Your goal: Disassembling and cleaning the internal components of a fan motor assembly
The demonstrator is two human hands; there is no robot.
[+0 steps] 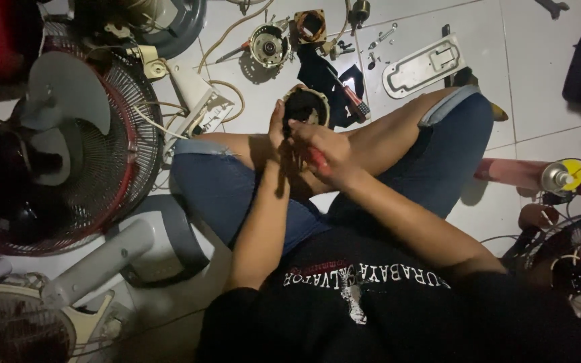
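I sit cross-legged on a white tiled floor. My left hand [278, 126] grips the side of a round fan motor housing [304, 105] held above my legs. My right hand [321, 149] holds a red-handled screwdriver [318, 160], its fingers reaching over the dark middle of the housing. The tool's tip is hidden by my fingers. Both forearms cross over my lap.
A fan with a red-rimmed grille and grey blades [68, 141] lies at left. Another motor part [268, 46], a copper-wound stator [310, 25], a white cover plate [423, 66], screws, cables and a switch box [196, 101] lie ahead. A spray can [559, 176] sits at right.
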